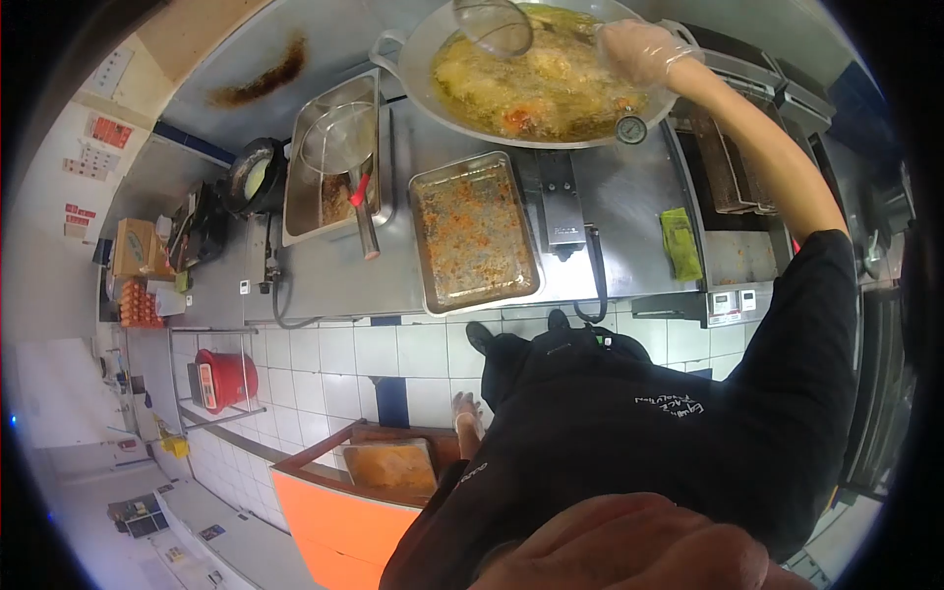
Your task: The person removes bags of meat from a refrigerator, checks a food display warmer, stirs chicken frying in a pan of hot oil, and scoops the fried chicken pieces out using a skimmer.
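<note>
My right hand [641,54], in a clear plastic glove, reaches over the right side of a wide wok [418,84] of bubbling oil. Its fingers are curled closed near the oil; what is in them I cannot make out. Pale food pieces [531,74] fry in the foaming oil. A round mesh skimmer [494,27] hangs over the wok's far side; its handle is not clearly visible. On the near rim sits a dial thermometer [630,129]. My left hand [468,415], also gloved, hangs low beside my body, fingers apart and holding nothing.
A crumb-covered metal tray [477,236] lies on the steel counter, right of a deep pan [295,211] with a mesh strainer [339,138] across it. A green cloth [679,244] lies by fryer baskets [733,167]. Below stands an orange-sided cabinet [339,531] with another tray [390,467].
</note>
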Motion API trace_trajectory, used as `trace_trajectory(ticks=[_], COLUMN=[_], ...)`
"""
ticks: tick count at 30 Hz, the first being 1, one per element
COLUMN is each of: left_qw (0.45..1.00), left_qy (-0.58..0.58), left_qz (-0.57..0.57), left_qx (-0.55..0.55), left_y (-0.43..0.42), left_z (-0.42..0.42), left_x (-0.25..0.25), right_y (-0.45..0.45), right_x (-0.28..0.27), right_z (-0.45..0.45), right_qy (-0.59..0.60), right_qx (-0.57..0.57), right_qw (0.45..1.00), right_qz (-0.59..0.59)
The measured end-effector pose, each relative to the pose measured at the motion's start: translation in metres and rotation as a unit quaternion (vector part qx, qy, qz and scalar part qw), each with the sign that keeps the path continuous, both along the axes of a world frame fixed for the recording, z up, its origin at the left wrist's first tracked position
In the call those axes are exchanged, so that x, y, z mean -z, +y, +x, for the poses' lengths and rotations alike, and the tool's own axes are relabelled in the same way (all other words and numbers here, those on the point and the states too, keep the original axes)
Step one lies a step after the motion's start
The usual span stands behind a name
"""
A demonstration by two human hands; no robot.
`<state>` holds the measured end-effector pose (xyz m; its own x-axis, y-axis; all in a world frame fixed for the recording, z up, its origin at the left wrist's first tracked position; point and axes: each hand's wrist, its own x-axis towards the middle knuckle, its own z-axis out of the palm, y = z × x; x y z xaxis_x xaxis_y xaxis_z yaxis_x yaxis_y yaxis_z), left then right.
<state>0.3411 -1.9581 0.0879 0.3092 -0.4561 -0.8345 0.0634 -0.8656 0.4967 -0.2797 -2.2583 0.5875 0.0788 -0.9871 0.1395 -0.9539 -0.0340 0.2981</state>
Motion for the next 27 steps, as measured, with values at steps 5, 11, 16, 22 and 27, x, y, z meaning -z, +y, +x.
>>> trace_trajectory(ticks=[5,11,16,22,27], left_qw=[1.000,0.999,0.997,0.998,0.999], left_qy=[0.010,0.011,-0.027,-0.005,0.009], left_qz=[0.012,0.020,-0.025,0.030,0.030], left_qx=[-0.015,-0.044,0.064,-0.061,-0.042], left_y=[0.005,0.023,0.042,0.014,0.005], left_z=[0.003,0.001,0.017,0.001,0.010], left_x=[0.006,0.002,0.026,-0.002,0.012], right_y=[-0.019,-0.034,-0.044,-0.056,-0.031], right_x=[0.002,0.019,0.042,0.038,0.016], right_z=[0.059,0.078,0.082,0.062,0.022], right_qy=[-0.126,0.002,0.020,0.021,-0.034], right_qx=[0.002,-0.001,0.064,0.052,0.050], right_qw=[0.987,0.990,0.993,0.996,0.997], right_qz=[0.098,0.142,0.096,0.067,0.050])
